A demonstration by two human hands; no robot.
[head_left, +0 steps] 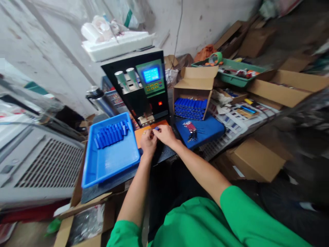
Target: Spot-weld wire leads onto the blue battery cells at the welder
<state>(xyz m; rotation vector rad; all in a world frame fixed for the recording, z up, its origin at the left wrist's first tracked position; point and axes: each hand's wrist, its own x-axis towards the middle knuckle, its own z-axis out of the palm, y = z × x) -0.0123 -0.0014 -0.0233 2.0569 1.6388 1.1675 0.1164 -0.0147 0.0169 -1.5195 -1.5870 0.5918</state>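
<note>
Green shirt fabric (195, 223) is seen nearest the camera, and from its short sleeves both bare forearms are stretched forward over the dark counter (104, 189). Small blue battery cell (157, 128) is held by the right hand (166, 134), its blue end shown between the pinched thumb and fingers; the rest of it is hidden. Just beside it, the left hand (148, 142) is held with its fingers curled close to the right fingertips; whether anything is gripped by them cannot be told. Both hands are placed over an orange mat (138, 134), directly in front of a black spot welder (160, 92), on which a blue screen (151, 74) and a red light (160, 103) are lit.

To the left, a row of blue cells (111, 133) is laid out in a blue plastic tray (120, 159), and a steel thermos (102, 102) is stood behind it. To the right, more cells are stacked in an open cardboard box (194, 83). In front of that box, a bundle of red and black leads (191, 130) is spread on a blue surface (212, 128). A white foam slab (115, 48) is rested on top of the welder.
</note>
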